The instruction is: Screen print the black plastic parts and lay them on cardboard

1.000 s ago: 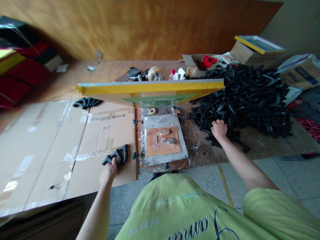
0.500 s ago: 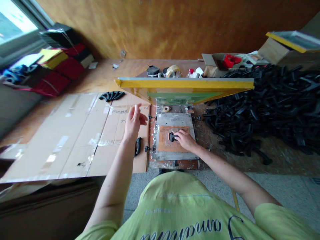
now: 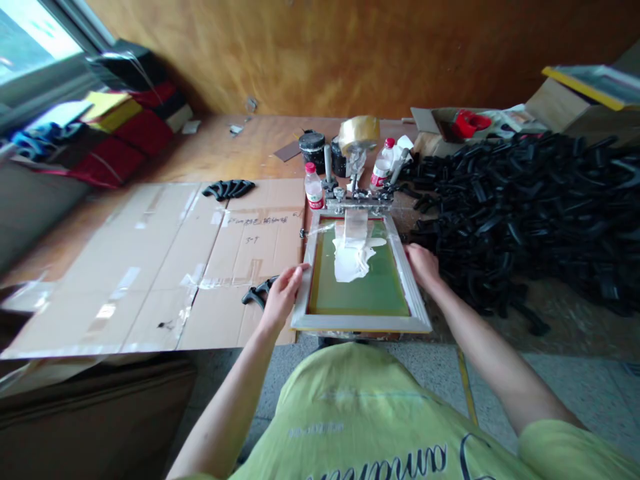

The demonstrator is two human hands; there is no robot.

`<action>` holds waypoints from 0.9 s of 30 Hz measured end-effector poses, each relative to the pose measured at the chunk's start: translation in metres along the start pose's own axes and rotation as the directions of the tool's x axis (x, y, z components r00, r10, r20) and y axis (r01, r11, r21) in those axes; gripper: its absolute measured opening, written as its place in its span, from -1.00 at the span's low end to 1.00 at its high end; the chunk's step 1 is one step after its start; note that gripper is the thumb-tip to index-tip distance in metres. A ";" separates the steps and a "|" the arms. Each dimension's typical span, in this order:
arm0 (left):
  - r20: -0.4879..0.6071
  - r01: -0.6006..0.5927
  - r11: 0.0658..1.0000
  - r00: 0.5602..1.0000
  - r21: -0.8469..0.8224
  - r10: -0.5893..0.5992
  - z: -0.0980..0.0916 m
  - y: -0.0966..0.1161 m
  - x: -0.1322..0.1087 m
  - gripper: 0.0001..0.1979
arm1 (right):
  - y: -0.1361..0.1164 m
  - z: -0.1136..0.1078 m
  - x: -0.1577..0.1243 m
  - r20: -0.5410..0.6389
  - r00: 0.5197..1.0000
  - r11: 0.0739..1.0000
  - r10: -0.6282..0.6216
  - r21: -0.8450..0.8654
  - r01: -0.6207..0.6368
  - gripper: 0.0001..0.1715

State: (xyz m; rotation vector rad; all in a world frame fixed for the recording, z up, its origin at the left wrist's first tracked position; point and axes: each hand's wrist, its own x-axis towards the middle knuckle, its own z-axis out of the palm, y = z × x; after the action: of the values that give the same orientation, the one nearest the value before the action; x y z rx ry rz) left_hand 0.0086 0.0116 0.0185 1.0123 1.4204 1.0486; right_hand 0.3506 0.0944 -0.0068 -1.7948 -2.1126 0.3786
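The left hand [image 3: 283, 298] and the right hand [image 3: 423, 265] are both holding the screen frame [image 3: 361, 324] from its two sides, right in front of the person's green shirt [image 3: 350, 417]. The left hand is gripping the left rail with curled fingers, and the right hand is closing around the right rail a little farther forward, so the left hand is the nearer one to the body. The frame is lying between the hands, with its long axis pointing straight forward, away from the body. Its green mesh [image 3: 360, 300] is facing up, and white ink [image 3: 350, 261] is spreading on the far half of it. A black plastic part [image 3: 259, 292] is lying on the cardboard sheet [image 3: 150, 267], just beside the left hand. At the far end of the frame, a metal hinge clamp [image 3: 355, 198] is holding the frame. Behind this clamp, two plastic bottles [image 3: 314, 187], a black ink can [image 3: 313, 150] and a tape roll [image 3: 359, 132] are standing on the bench [image 3: 240, 143]. To the right of the right hand, a big pile of black plastic parts [image 3: 520, 213] is lying well forward and sideways. Another few black plastic parts [image 3: 227, 189] are resting on the far part of the cardboard sheet.
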 end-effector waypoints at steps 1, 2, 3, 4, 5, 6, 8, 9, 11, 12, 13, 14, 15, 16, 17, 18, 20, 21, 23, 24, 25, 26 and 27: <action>0.006 0.037 0.999 0.999 0.018 -0.037 0.001 -0.017 -0.002 -0.37 | 0.001 -0.008 0.007 -0.060 0.997 0.999 0.040 -0.016 -0.041 -0.58; -0.003 0.058 0.998 0.998 0.035 -0.058 0.003 -0.033 -0.002 -0.32 | -0.003 -0.014 0.016 -0.112 0.993 0.999 0.035 -0.021 -0.038 -0.58; -0.017 0.072 0.996 0.997 0.054 -0.071 0.004 -0.046 0.000 -0.28 | -0.011 -0.016 0.025 -0.151 0.988 1.000 -0.011 -0.014 0.009 -0.55; -0.028 0.084 0.993 0.996 0.079 -0.082 0.006 -0.057 0.003 -0.26 | -0.023 -0.016 0.033 -0.175 0.981 0.997 -0.081 -0.018 0.079 -0.48; -0.041 0.095 0.990 0.995 0.104 -0.091 0.007 -0.065 0.006 -0.26 | -0.037 -0.014 0.041 -0.167 0.972 0.986 -0.165 -0.034 0.162 -0.41; -0.048 0.104 0.987 0.994 0.125 -0.099 0.007 -0.071 0.009 -0.28 | -0.052 -0.009 0.047 -0.129 0.962 0.970 -0.240 -0.058 0.234 -0.38; -0.042 0.115 0.982 0.993 0.153 -0.110 0.007 -0.077 0.013 -0.31 | -0.079 0.004 0.052 0.000 0.953 0.948 -0.303 -0.107 0.301 -0.54; -0.039 0.119 0.980 0.993 0.160 -0.114 0.006 -0.079 0.014 -0.33 | -0.088 0.010 0.049 0.075 0.950 0.942 -0.303 -0.126 0.311 -0.67; -0.041 0.129 0.977 0.992 0.170 -0.123 0.005 -0.081 0.015 -0.37 | -0.097 0.020 0.035 0.196 0.933 0.928 -0.302 -0.163 0.334 -0.84; -0.046 0.134 0.976 0.991 0.172 -0.128 0.005 -0.082 0.015 -0.39 | -0.097 0.023 0.025 0.236 0.918 0.914 -0.319 -0.179 0.363 -0.84; -0.055 0.139 0.976 0.990 0.170 -0.131 0.005 -0.083 0.015 -0.41 | -0.095 0.024 0.014 0.269 0.895 0.892 -0.355 -0.188 0.410 -0.80; -0.064 0.144 0.976 0.989 0.166 -0.135 0.005 -0.084 0.014 -0.42 | -0.092 0.023 0.004 0.300 0.864 0.863 -0.405 -0.186 0.470 -0.76; -0.072 0.149 0.976 0.988 0.160 -0.139 0.005 -0.084 0.014 -0.43 | -0.089 0.021 -0.005 0.329 0.824 0.830 -0.460 -0.171 0.531 -0.73; -0.077 0.154 0.976 0.987 0.154 -0.143 0.005 -0.085 0.014 -0.44 | -0.085 0.018 -0.011 0.358 0.781 0.796 -0.512 -0.144 0.588 -0.72; -0.079 0.154 0.977 0.987 0.151 -0.143 0.006 -0.085 0.013 -0.44 | -0.083 0.015 -0.014 0.384 0.740 0.768 -0.552 -0.111 0.631 -0.73; -0.078 0.149 0.977 0.987 0.149 -0.139 0.006 -0.084 0.013 -0.45 | -0.081 0.012 -0.014 0.401 0.710 0.751 -0.579 -0.077 0.656 -0.76; -0.065 0.130 0.980 0.990 0.150 -0.122 0.005 -0.083 0.013 -0.45 | -0.079 0.010 -0.010 0.388 0.714 0.762 -0.584 -0.043 0.646 -0.86; -0.056 0.122 0.981 0.992 0.149 -0.115 0.005 -0.083 0.012 -0.43 | -0.079 0.011 -0.008 0.354 0.746 0.784 -0.565 -0.051 0.618 -0.89; -0.032 0.121 0.983 0.993 0.136 -0.118 0.005 -0.084 0.012 -0.39 | -0.079 0.017 -0.007 0.267 0.810 0.824 -0.522 -0.089 0.560 -0.85; -0.019 0.128 0.984 0.992 0.123 -0.127 0.005 -0.084 0.012 -0.36 | -0.079 0.021 -0.010 0.234 0.824 0.830 -0.516 -0.104 0.549 -0.80; -0.006 0.137 0.985 0.991 0.108 -0.137 0.005 -0.085 0.012 -0.34 | -0.078 0.025 -0.015 0.220 0.822 0.825 -0.525 -0.106 0.555 -0.75; 0.005 0.146 0.985 0.989 0.094 -0.147 0.005 -0.086 0.012 -0.32 | -0.077 0.028 -0.020 0.225 0.808 0.814 -0.544 -0.091 0.574 -0.72; 0.011 0.151 0.985 0.988 0.084 -0.153 0.005 -0.086 0.012 -0.32 | -0.076 0.030 -0.024 0.241 0.791 0.803 -0.563 -0.068 0.592 -0.72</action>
State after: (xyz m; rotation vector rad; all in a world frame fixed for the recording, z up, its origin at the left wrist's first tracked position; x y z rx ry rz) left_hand 0.0093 0.0018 -0.0681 0.9537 1.5127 0.8736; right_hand 0.2734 0.0588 -0.0043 -1.0969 -2.7600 0.2625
